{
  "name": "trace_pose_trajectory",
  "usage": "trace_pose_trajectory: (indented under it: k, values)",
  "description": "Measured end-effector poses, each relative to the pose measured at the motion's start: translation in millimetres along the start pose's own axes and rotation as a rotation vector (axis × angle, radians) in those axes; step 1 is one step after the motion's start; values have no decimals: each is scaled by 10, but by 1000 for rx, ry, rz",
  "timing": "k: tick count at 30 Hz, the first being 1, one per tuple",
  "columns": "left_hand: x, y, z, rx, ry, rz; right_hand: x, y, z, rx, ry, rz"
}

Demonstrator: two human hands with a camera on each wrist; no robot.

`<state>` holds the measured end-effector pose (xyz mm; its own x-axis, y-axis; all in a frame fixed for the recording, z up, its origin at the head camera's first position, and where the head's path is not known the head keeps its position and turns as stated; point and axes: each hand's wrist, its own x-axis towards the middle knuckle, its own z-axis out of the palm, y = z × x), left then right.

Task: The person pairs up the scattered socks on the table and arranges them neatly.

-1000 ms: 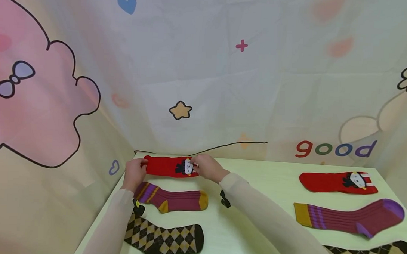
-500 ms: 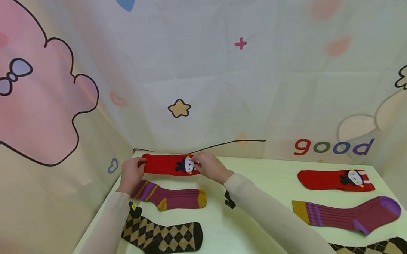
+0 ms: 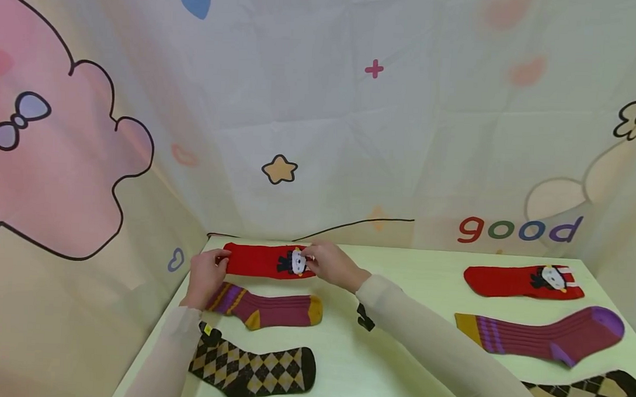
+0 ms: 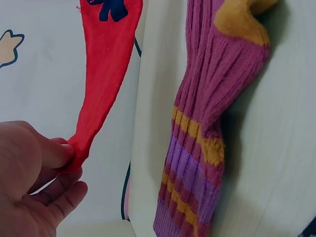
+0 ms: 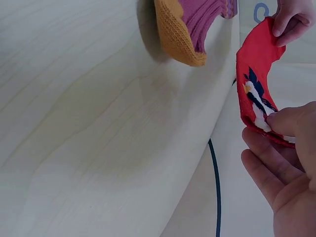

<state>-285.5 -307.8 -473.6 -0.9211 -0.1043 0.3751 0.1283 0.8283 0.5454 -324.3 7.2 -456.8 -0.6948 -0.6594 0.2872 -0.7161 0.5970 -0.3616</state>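
A red sock [image 3: 253, 260] with a white-and-black animal face is stretched between both hands at the back left of the table. My left hand [image 3: 206, 276] pinches its plain end between thumb and fingers; the left wrist view shows that end of the red sock [image 4: 106, 74] bunched in the grip. At the patterned end, my right hand [image 3: 336, 266] pinches the cuff, thumb on top and fingers beneath, seen close in the right wrist view. Just in front lies a maroon sock [image 3: 288, 311] with mustard toe and heel, and purple stripes near its cuff, partly behind the left hand.
A black-and-tan argyle sock [image 3: 259, 369] lies nearer on the left. On the right side lie another red sock [image 3: 504, 281], a maroon sock with purple toe [image 3: 539, 339] and a partly covered argyle sock [image 3: 600, 395]. A printed curtain [image 3: 352, 135] stands behind the table.
Both hands keep their pinch on the red sock, which has shifted very slightly. The right forearm has edged a little to the right. The other socks stay put.
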Motion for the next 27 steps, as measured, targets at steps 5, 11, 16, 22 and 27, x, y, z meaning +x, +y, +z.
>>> trace_pose_trajectory:
  k: [5,11,16,22,27]
  values:
    - [-42,13,4,8,1,17,-61,0,-18,9,10,-14]
    - [-63,28,8,7,3,16,-111,0,-46,3,37,-40]
    - [-98,54,-4,-2,20,37,-160,0,-62,6,45,-58]
    - [-154,94,-22,-19,26,65,-235,-9,-101,29,36,-30]
    - [-196,137,-24,-25,18,64,-275,-9,-136,33,39,-29]
